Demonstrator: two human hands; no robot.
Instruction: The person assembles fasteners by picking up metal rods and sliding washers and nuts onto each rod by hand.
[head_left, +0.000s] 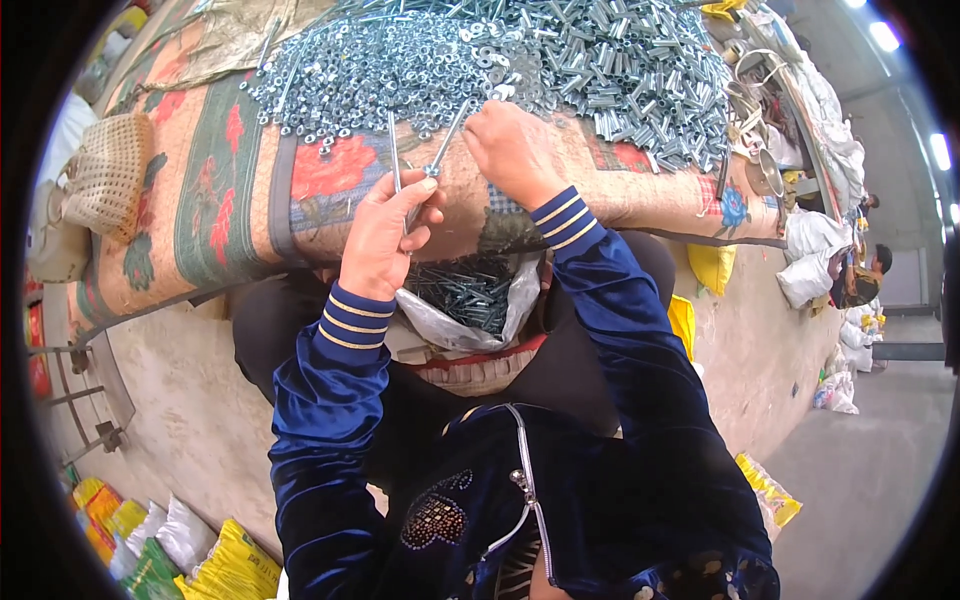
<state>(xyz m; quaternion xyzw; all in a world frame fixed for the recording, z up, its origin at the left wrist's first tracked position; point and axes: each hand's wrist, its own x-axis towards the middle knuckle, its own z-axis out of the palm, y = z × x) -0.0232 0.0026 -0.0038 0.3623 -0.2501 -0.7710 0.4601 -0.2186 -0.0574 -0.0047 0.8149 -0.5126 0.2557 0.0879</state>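
In the head view, the person's left hand [378, 235] is in front of the edge of a long patterned fabric cover [230, 185] in tan, green and red. Its thumb and fingers pinch a slim, straight silver metal rod [393, 145], which stands nearly upright from the grip, its top end reaching toward the parts heaped beyond. A second thin silver metal rod [450, 138] rises from near the left thumb tip and slants away to the right. A small silver metal piece [431, 170] sits at its lower end, just above the thumb (its exact shape is too small to make out).

The right hand [515, 150] is farther forward and to the right, over the cover, with its fingers curled inward. The upper end of the slanting rod lies just beside its fingertips, on their left; whether the fingers touch it or grasp anything else I cannot tell, as the back of the hand hides them.

Beyond both hands spread a wide heap of small silver metal nuts [350, 75] and, to its right, a pile of short silver metal tubes [650, 80]. Below the hands, between the person's knees, a crumpled whitish plastic bag [522, 300] gapes open around dark, slender metal pieces [470, 295]. A cream woven basket [110, 175] is well apart at the left.
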